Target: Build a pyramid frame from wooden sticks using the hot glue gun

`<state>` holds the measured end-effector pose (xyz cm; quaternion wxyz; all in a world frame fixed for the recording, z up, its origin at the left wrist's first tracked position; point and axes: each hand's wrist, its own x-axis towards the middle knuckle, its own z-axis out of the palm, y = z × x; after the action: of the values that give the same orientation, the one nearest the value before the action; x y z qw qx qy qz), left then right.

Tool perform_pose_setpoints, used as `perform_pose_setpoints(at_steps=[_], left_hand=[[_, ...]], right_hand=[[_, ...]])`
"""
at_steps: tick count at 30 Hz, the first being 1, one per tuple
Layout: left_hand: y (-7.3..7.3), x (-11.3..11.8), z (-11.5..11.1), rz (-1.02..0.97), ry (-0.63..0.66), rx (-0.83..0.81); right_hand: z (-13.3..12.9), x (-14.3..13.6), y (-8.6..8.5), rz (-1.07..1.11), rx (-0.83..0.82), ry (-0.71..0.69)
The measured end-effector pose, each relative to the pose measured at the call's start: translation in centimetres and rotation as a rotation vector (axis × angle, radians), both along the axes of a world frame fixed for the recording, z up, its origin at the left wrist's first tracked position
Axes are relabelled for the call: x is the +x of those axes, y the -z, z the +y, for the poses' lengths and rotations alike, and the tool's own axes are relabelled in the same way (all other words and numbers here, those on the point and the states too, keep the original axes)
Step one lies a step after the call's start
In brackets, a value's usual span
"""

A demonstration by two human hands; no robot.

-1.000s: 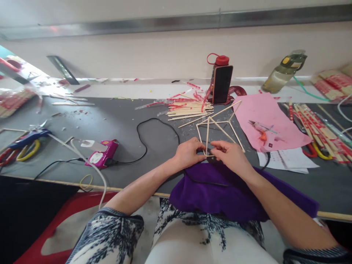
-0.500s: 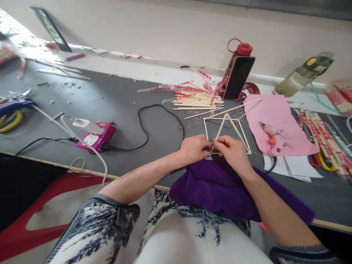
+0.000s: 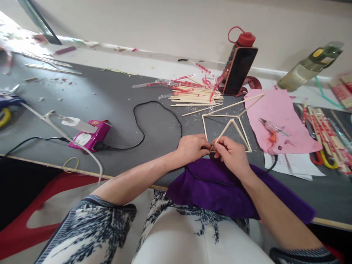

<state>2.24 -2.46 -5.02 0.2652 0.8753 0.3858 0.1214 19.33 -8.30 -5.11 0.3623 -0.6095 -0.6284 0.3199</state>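
Observation:
A frame of thin wooden sticks rests on the grey table, its corners joined into a square with triangles rising from it. My left hand pinches the frame's near left corner between thumb and fingers. Right beside it, my right hand is closed on the lower end of a slanting wooden stick at that same corner. The fingertips nearly meet and hide the joint. Below my hands a purple cloth hangs over the table edge with a black cord across it.
Loose wooden sticks and red-marked wrappers lie behind the frame. A phone leans on a red-capped bottle. To the right, a glue gun lies on pink cloth; a magenta power adapter with cords sits left.
The slanting stick's top has shifted a little to the right and down, and my right hand has tilted with it. My left hand stays at the corner. The whole view has shifted slightly.

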Motion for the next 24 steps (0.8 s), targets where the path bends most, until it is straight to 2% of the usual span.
perform_pose_setpoints(at_steps=[5,24], left_hand=[[-0.12,0.11,0.11,0.005,-0.013,-0.025],[-0.10,0.27,0.15,0.027,-0.029,-0.026]], right_hand=[[-0.07,0.01,-0.02,-0.057,0.015,-0.028],[0.07,-0.08,-0.07,-0.057,-0.010,-0.023]])
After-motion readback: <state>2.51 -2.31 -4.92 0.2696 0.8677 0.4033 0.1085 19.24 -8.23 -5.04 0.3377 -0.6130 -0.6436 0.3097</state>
